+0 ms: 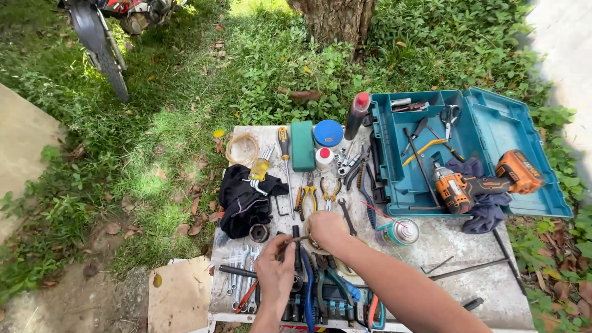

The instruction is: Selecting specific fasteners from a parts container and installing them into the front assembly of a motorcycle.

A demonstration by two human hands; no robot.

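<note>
While both hands meet over table (pixel 456 246) centre, left hand (pixel 275 271) pinches thin rod (pixel 295 239), steadying it; right hand (pixel 327 228) closed around roundish part, contents unclear; spray can (pixel 398 232) at three o'clock.

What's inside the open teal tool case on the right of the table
The teal tool case holds scissors, a long screwdriver, and an orange cordless drill lying on a dark cloth. Anything beneath that cloth is hidden.
</note>
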